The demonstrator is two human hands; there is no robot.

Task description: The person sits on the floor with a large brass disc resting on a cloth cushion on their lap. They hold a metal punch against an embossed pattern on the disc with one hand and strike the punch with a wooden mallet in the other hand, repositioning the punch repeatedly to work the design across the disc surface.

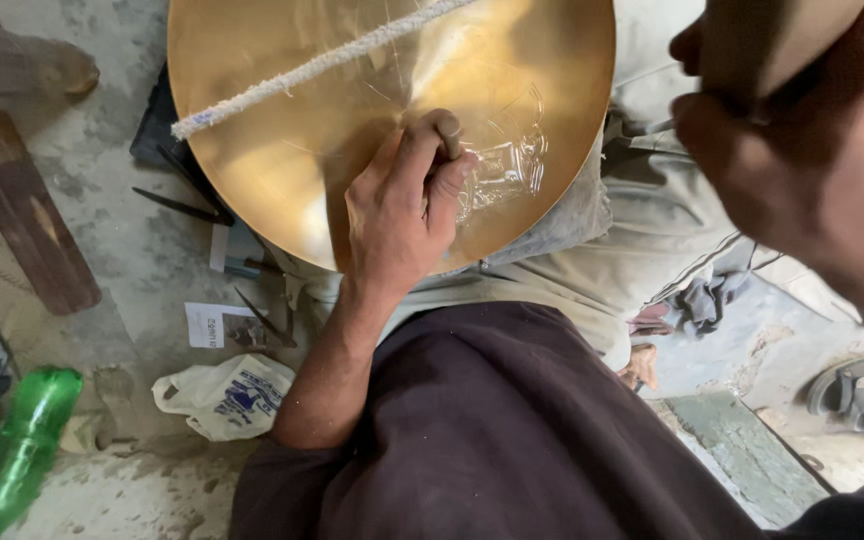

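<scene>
brass dish (282, 150) propped on lap, tilted; judged rigid, weighty, slick-faced, best gripped at rim. left hand (402, 215) clenched around small engraving tool (445, 128), tip pressed on dish. right hand (802, 150) blurred near lens, grip cannot be told.

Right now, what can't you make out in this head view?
- Tool tip: hidden under the left hand on the brass plate.
- Right hand: close to the camera, blurred; its grip cannot be told.
- Plate's top: cut off by the frame edge.
- Engraved pattern: too fine and glary to read.
- Rope: upper end leaves the frame.
</scene>
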